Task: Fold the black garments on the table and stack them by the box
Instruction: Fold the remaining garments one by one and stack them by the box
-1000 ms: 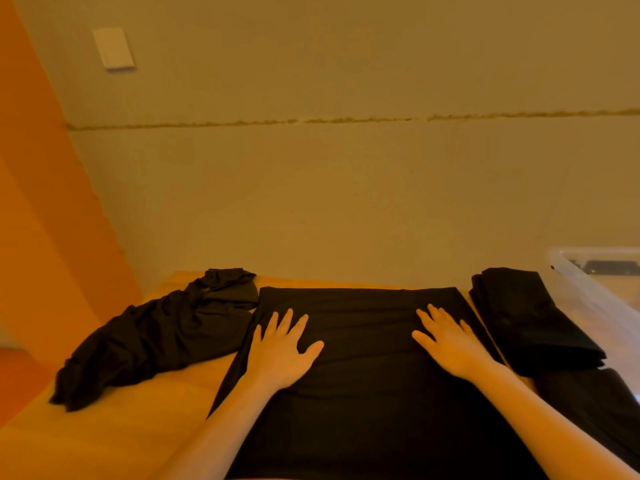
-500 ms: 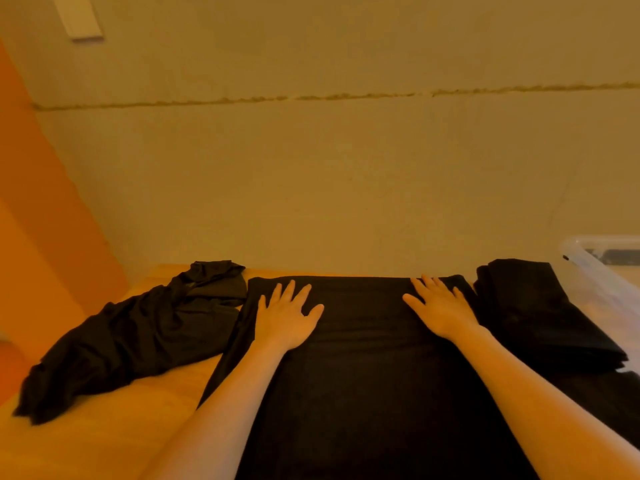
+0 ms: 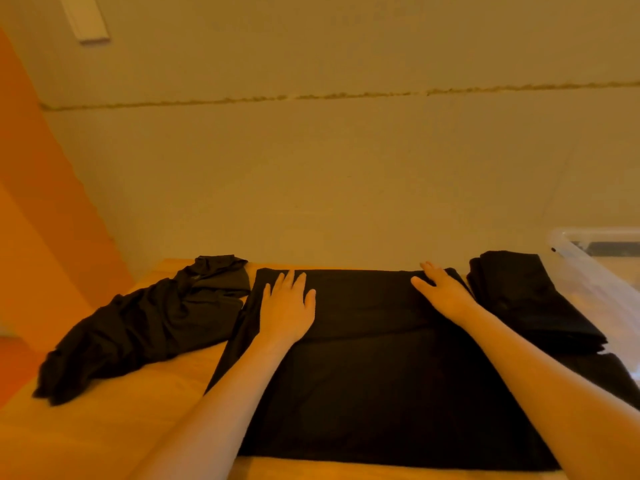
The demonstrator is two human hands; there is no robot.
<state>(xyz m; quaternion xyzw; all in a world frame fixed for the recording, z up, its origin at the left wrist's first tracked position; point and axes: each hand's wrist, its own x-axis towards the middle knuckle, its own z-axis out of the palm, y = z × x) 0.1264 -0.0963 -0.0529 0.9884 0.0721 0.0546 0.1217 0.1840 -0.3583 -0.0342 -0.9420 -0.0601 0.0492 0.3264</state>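
A black garment [image 3: 374, 368] lies spread flat on the wooden table [image 3: 104, 427] in front of me. My left hand [image 3: 285, 308] rests flat on its far left part, fingers straight. My right hand [image 3: 441, 289] presses flat near its far right corner, fingers reaching the far edge. A crumpled black garment [image 3: 138, 323] lies to the left, touching the flat one. A folded black garment [image 3: 530, 299] sits on the right beside the clear plastic box [image 3: 595, 268].
A beige wall stands right behind the table's far edge. An orange wall panel [image 3: 41, 220] fills the left side. A white switch plate [image 3: 86, 17] hangs high on the wall. More black cloth [image 3: 616, 375] lies at the right edge, below the folded pile.
Both hands have slid away from me across the flat garment, toward its far edge. The view has shifted slightly as my head moved.
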